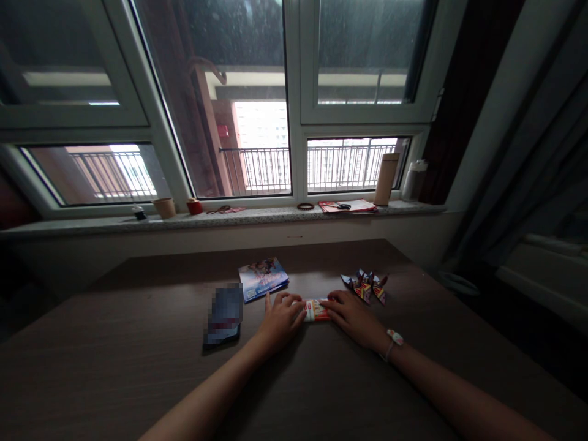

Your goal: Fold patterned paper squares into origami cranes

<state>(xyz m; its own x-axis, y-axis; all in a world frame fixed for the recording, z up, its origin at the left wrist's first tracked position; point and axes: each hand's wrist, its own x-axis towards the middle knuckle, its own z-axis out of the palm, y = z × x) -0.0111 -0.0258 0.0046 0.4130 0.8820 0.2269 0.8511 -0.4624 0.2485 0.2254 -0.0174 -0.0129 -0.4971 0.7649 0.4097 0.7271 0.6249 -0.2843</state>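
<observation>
Both hands, left (281,318) and right (357,315), rest fingers on the two ends of a red-and-white printed strip (316,310) lying on the dark worktop (321,380), pressing it rather than visibly gripping it; their fingers cover its ends, so its full length is hard to make out, and whether any fingertip reaches underneath I cannot tell. Just beyond the right hand sits a cluster of folded paper pieces (367,286), overlapping so that their number is unclear. Past the left hand lies a blue printed booklet (263,277), and beside it a dark flat object (223,314) whose face is pixelated beyond reading. Both forearms are cut off at the bottom edge, the right wrist wearing a band (394,338) with a pale ornament
</observation>
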